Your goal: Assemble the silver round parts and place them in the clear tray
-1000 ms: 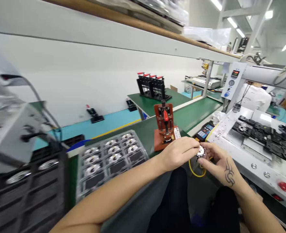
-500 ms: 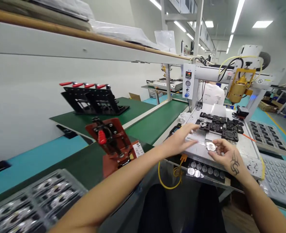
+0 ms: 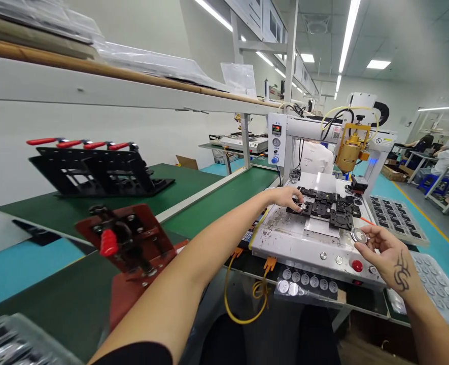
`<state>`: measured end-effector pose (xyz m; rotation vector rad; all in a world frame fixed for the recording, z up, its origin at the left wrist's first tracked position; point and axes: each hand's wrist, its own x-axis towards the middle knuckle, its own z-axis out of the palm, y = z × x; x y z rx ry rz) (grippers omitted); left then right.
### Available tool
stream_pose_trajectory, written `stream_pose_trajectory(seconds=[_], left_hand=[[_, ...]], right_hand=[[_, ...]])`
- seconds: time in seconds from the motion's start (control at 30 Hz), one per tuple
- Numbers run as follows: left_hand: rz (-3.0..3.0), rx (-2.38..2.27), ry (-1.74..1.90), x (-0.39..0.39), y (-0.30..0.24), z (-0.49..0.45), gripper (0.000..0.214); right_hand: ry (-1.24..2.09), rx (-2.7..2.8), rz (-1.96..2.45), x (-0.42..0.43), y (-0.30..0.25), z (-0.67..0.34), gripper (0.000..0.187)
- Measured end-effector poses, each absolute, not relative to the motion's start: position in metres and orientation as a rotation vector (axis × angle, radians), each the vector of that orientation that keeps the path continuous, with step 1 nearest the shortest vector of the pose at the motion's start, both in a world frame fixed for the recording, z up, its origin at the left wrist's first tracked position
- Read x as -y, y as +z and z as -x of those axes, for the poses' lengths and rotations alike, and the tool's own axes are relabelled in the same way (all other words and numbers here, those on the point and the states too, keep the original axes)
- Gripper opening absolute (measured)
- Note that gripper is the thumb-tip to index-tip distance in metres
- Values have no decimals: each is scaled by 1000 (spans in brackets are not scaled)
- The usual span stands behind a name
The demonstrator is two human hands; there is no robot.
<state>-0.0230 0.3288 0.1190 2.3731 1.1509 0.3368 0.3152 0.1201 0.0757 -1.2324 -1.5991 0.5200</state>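
Observation:
My right hand [image 3: 386,253] pinches a round silver metal disc [image 3: 359,235] by its edge, above the front right part of the machine's white bed [image 3: 281,243]. My left hand [image 3: 287,196] reaches over the bed to the left end of the black fixtures [image 3: 321,208]. Its thumb and fingertips close on a small round metal part [image 3: 302,206] in the leftmost fixture. Whether that part is lifted or still seated, I cannot tell. Above the fixtures hangs the machine's gold dispensing head [image 3: 349,154].
A red clamp jig [image 3: 133,243] stands near my left forearm. Round stickers [image 3: 308,280] lie in front of the machine, beside yellow cables [image 3: 243,322]. Trays of parts [image 3: 397,220] and discs [image 3: 433,284] are at right. A person [image 3: 313,157] sits behind the machine.
My left hand has moved from open above the bed's front to the leftmost fixture, closing on the metal part. The disc in my right hand is turned differently. The view has shifted.

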Motion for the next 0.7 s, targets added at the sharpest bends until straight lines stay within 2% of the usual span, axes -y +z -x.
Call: stream_pose_trajectory(seconds=[0.17,0.37,0.53,0.7], left_hand=[[-2348,-1101,572,-319,127,26,44],[-2238,-1028,936,-276,136,43,58],[-2177,-950,1136,-227,137,66,47],[-2184,-923,1189,-190,133,88,40]], right_hand=[[441,1812,1223,-172,92,-288,47],[378,2108,1249,-263,101,-225,40],[459,2271,1306,-310,101,-196,37],[453,2376,1354,-316,99,-190,35]])
